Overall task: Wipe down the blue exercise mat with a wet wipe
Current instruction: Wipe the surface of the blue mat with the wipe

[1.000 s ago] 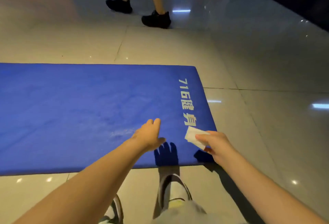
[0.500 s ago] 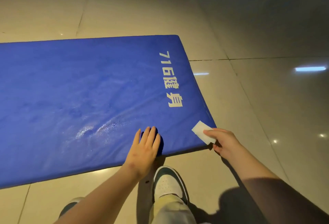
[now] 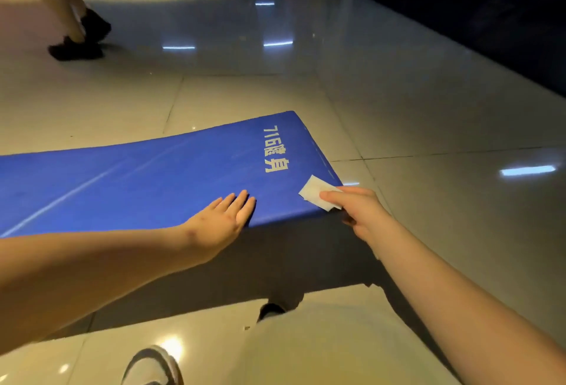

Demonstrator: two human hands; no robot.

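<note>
While the left hand (image 3: 221, 221) lies flat, fingers straight and close together, on the near edge of the mat (image 3: 147, 179), the right hand (image 3: 361, 213) pinches a folded white wipe (image 3: 313, 192) against the mat's near right corner; the mat is smooth blue vinyl with white lettering (image 3: 275, 149), on a glossy tiled floor (image 3: 428, 109)

Just one bit of text can be made out: white lettering (image 3: 275, 149) printed on the blue exercise mat (image 3: 137, 182). "716" is read first, followed by two Chinese characters, probably 健身, though they're a bit blurred. It's printed sideways along the mat's short end, just beyond the wet wipe (image 3: 315, 193) pinched in the right hand (image 3: 358, 211).
</note>
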